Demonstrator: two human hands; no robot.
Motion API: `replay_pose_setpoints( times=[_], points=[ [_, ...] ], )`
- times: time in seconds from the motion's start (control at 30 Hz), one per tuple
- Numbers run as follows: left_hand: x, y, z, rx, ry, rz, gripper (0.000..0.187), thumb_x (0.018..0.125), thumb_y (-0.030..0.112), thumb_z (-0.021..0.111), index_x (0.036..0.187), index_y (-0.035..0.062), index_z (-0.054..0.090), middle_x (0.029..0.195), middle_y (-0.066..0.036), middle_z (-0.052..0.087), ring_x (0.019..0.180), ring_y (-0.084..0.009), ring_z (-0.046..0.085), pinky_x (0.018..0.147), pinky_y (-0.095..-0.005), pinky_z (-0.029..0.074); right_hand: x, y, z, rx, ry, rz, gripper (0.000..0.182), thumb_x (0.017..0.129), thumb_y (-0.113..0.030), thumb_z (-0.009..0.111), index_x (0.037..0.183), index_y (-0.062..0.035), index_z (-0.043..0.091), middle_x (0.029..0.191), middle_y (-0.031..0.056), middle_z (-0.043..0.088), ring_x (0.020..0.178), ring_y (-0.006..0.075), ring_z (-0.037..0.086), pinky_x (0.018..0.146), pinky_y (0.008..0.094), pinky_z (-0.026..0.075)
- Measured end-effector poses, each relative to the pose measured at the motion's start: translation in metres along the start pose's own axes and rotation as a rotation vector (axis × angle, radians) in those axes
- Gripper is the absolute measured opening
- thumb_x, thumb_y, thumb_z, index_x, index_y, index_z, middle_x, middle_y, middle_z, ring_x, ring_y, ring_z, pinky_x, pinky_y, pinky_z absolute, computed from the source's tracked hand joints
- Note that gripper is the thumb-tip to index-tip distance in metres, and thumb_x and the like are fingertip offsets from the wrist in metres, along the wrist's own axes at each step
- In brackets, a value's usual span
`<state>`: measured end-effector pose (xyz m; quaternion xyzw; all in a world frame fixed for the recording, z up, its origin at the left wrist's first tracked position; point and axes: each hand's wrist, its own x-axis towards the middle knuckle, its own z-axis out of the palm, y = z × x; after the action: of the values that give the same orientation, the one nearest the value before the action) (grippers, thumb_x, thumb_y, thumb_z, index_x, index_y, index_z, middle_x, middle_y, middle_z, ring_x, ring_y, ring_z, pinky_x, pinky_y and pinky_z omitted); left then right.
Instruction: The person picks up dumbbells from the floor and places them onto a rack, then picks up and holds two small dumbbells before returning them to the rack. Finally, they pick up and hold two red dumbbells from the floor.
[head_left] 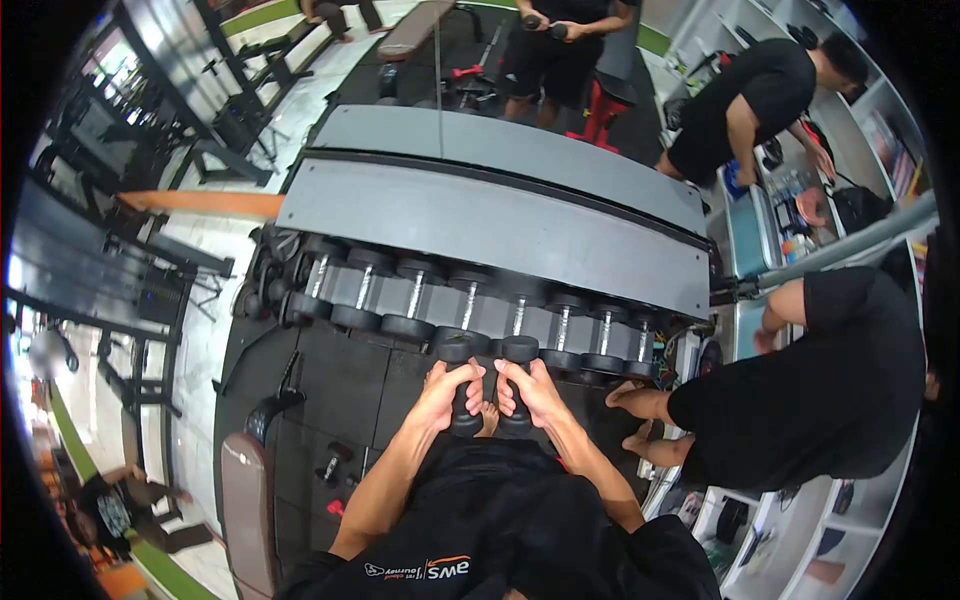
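Note:
Wrapped round a small black dumbbell (457, 349), my left hand (450, 393) is at the centre of the view, just below the rack. My right hand (530, 390) grips a second black dumbbell (520, 349) close beside it. Both dumbbells point away from me, roughly parallel, with a narrow gap between them. Beyond them, a row of larger dumbbells with silver handles (415, 297) rests on the rack under a grey top panel (480, 220).
A person in black (800, 385) stands close on the right, by white shelves (720, 520). A padded bench (247, 500) is at the lower left. Small dumbbells (335, 465) lie on the dark floor. A mirror behind the rack shows reflections.

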<state>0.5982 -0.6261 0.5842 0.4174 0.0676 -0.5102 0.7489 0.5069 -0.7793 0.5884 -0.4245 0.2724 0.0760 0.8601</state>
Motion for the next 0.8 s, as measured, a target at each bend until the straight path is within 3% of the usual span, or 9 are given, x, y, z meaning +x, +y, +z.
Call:
replay_pose_setpoints(
  times=[0.4, 0.8],
  points=[
    [0.078, 0.054, 0.006, 0.158, -0.263, -0.198, 0.011, 0.088, 0.009, 0.061, 0.083, 0.0027, 0.053, 0.06, -0.005, 0.052, 0.048, -0.0142, 0.052, 0.046, -0.0304, 0.044, 0.036, -0.03, 0.026, 0.003, 0.308, -0.17, 0.028, 0.097, -0.02, 0.057, 0.078, 0.0009, 0.058, 0.059, 0.0043, 0.052, 0.046, 0.0135, 0.049, 0.043, 0.0289, 0.041],
    [0.133, 0.05, 0.034, 0.238, -0.404, -0.238, 0.01, 0.086, 0.008, 0.055, 0.08, 0.0009, 0.052, 0.069, -0.012, 0.057, 0.057, -0.0204, 0.059, 0.056, -0.0356, 0.052, 0.053, -0.041, -0.018, 0.129, 0.377, -0.275, 0.018, 0.091, -0.017, 0.055, 0.093, 0.0013, 0.055, 0.07, 0.0085, 0.057, 0.055, 0.0164, 0.056, 0.047, 0.0296, 0.044]
  ],
)
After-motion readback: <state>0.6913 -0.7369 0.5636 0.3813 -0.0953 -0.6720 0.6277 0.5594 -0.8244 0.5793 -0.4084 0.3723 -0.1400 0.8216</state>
